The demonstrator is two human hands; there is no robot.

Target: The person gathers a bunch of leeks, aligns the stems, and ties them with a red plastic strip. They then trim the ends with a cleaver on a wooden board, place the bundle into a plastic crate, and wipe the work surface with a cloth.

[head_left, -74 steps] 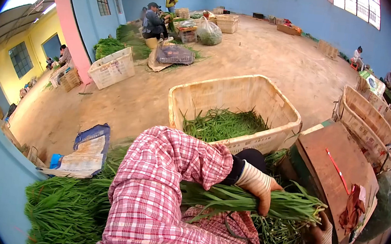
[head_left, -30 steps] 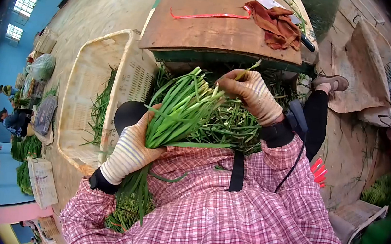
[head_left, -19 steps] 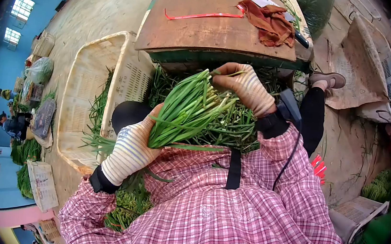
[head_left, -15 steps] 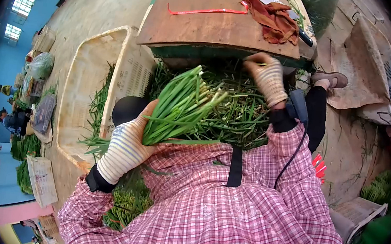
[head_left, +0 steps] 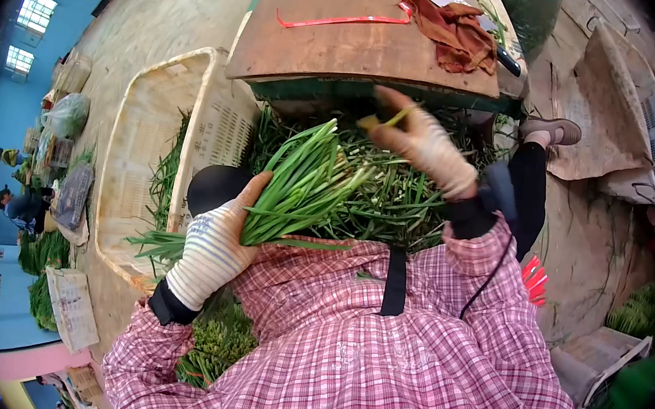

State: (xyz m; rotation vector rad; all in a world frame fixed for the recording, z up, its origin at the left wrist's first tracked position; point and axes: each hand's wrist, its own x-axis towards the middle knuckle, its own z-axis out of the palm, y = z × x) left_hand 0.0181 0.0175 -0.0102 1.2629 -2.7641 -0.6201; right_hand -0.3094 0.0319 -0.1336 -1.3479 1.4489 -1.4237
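A striped glove covers my left hand (head_left: pixel 218 244), whose fingers are wrapped round a bunch of long green stalks (head_left: pixel 297 185), with the pale cut ends pointing right. My right hand (head_left: pixel 423 143), also gloved with bare fingertips, is to the right of the bunch and apart from it, above a heap of loose green leaves and stalks (head_left: pixel 408 202). Its fingers are blurred, with a yellowish stalk or leaf (head_left: pixel 389 121) between them.
A brown board (head_left: pixel 338 44) carries a red strip (head_left: pixel 340 20), a rust-coloured cloth (head_left: pixel 453 37) and a dark-handled tool (head_left: pixel 508 61). A pale plastic crate (head_left: pixel 205 134) stands at left. Another crate (head_left: pixel 650 136) leans at right. A co-worker (head_left: pixel 24 205) is far left.
My right hand has moved left towards the bunch, and a yellowish piece now shows at its fingers. My left hand still holds the bunch, almost unmoved.
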